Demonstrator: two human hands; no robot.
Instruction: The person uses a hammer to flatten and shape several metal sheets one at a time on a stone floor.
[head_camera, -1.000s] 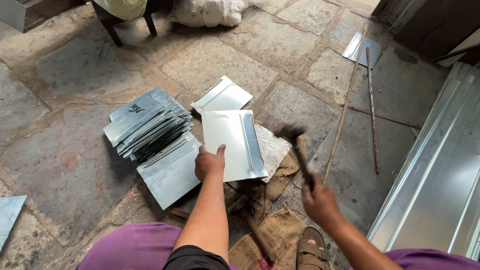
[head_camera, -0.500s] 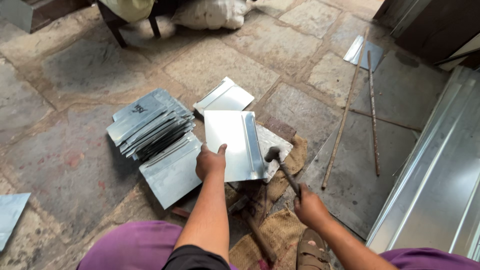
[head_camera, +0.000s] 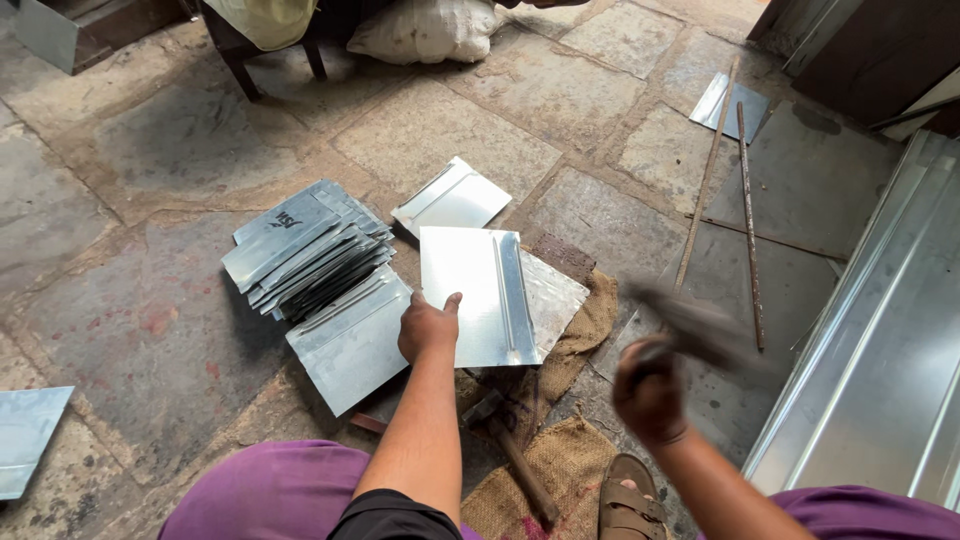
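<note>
Fingers of the left hand (head_camera: 428, 327) lie flat, thumb spread, pressing on a folded metal sheet (head_camera: 478, 296) that rests on the stone floor (head_camera: 150, 330) beside a stack of similar sheets (head_camera: 305, 258). The right hand (head_camera: 650, 392) is closed around a blurred hammer (head_camera: 690, 325), raised to the right of the sheet.

Our left hand (head_camera: 428, 328) reaches straight ahead on a bare, extended forearm, palm pressed flat down, fingers together and the thumb stuck out to the right. Our right hand (head_camera: 648, 390) is off to the right and nearer our body, curled into a tight fist, knuckles up, wrist cocked, its outline blurred with motion.
</note>
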